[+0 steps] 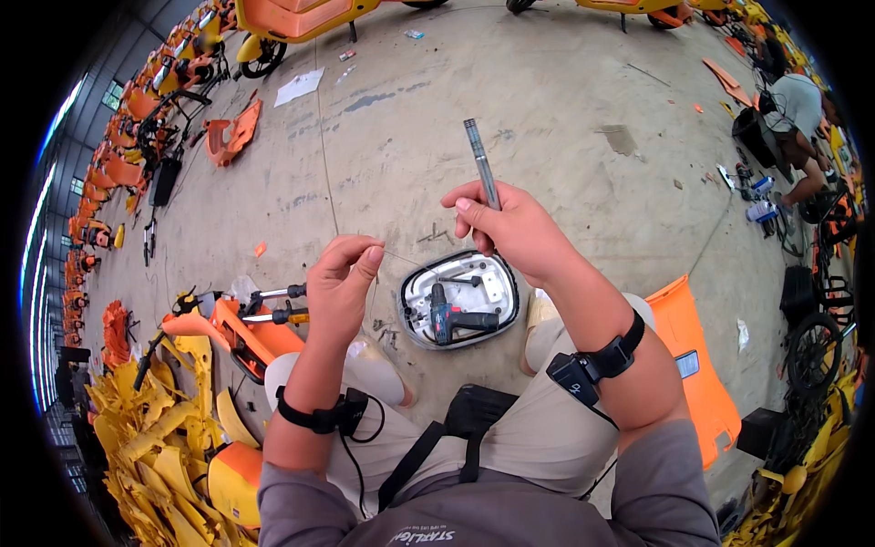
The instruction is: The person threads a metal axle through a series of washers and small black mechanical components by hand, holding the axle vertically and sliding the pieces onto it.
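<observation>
A white paper sheet (pixel 299 87) lies flat on the grey concrete floor (pixel 547 109), far ahead. The right hand (pixel 510 228) grips a slim grey metal rod (pixel 480 162) upright, fingers closed around its lower end. The left hand (pixel 344 283) pinches a thin wire (pixel 401 258). Below them, a white oval plastic tray (pixel 460 301) holds a dark cordless drill (pixel 456 319).

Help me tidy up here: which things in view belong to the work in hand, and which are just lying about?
In hand:
- slim grey metal rod, in the right hand
- thin wire, pinched by the left hand

Lying about:
- cordless drill in the white oval tray
- orange plastic panel
- yellow plastic panels
</observation>
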Tool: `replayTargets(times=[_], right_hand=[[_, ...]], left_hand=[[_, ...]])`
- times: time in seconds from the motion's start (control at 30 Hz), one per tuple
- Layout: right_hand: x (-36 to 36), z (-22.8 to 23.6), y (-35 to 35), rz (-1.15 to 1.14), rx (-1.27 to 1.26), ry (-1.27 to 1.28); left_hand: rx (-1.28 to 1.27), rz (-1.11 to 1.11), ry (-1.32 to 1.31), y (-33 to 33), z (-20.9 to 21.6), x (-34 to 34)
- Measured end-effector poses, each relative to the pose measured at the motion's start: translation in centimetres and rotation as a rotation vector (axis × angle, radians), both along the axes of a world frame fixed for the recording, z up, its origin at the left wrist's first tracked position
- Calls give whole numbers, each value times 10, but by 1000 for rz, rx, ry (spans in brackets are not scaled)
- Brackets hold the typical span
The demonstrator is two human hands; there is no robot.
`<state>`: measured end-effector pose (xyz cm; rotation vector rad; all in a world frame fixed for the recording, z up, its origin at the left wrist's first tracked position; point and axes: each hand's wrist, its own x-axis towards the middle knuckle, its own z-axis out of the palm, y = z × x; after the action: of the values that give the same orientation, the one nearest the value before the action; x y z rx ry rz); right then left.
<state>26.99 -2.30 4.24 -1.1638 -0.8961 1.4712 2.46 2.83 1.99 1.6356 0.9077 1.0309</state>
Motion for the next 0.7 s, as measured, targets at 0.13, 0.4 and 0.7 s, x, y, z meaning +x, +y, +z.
replayTargets(times=[0.13,0.4,0.7], right_hand=[[-11,-6,4,-6,-60,-76],[-24,-8,24,-63,-26,-142],[-43,4,30,-109,94,-9]], left_hand=[[21,43,34,6,-4,-9],[219,188,-32,33,118,-56],[672,113,348,17,303,-144]])
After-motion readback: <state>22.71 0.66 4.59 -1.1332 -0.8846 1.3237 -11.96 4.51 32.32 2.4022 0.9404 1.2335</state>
